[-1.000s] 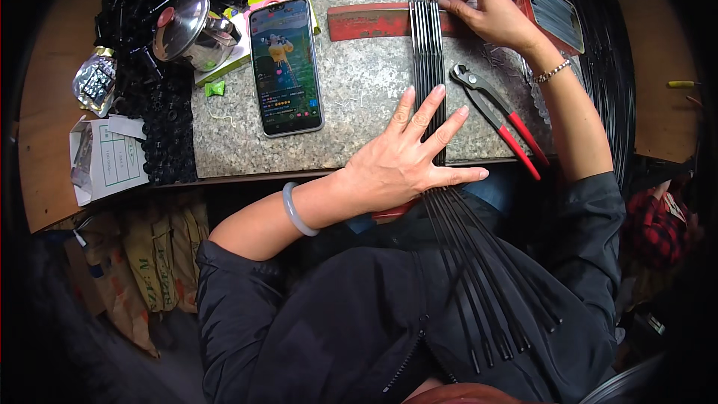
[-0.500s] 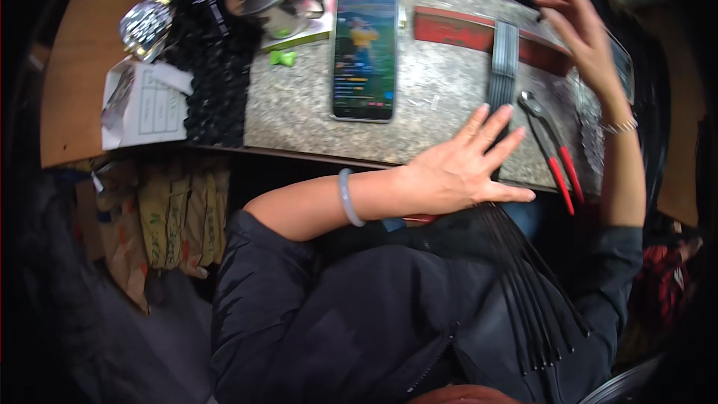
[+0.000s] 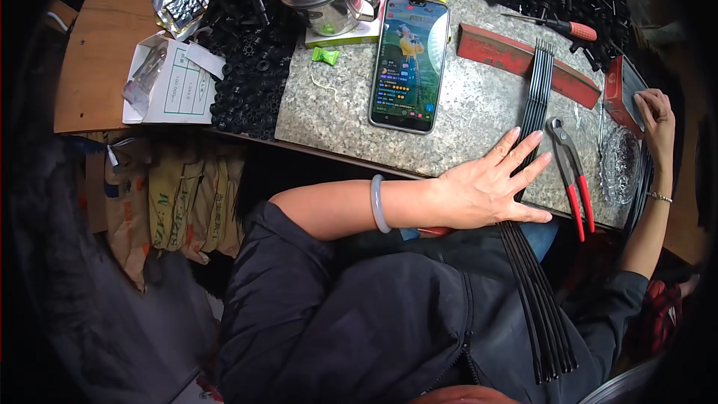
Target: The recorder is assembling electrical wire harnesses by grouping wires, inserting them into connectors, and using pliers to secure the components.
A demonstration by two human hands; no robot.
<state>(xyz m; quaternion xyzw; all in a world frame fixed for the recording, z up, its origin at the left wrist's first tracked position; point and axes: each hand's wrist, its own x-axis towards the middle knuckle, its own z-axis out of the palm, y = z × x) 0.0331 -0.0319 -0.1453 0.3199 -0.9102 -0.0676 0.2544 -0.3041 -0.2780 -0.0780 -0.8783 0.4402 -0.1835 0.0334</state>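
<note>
Left hand (image 3: 486, 187) lies flat, fingers spread, palm down on the bundle of thin black rods (image 3: 532, 179), pinning them to the granite slab (image 3: 329, 112) near its front edge; not grasping, just pressing. The rods' long axis runs away from the person: far ends reach the red bar (image 3: 523, 60) at the back of the slab, near ends overhang the front edge and fan out over the black jacket (image 3: 389, 314) in the lap. The left hand is the only one on the rods. Right hand (image 3: 658, 116) is well apart at the slab's right end, fingers curled loosely on a red box (image 3: 615, 90), beside the clear glass dish (image 3: 619, 164); whether it actually grips the box I cannot tell. Red-handled pliers (image 3: 572, 172) lie just right of the rods, roughly parallel to them, between the two hands. A phone (image 3: 410, 63) with a lit screen lies left of the rods, untouched.
</note>
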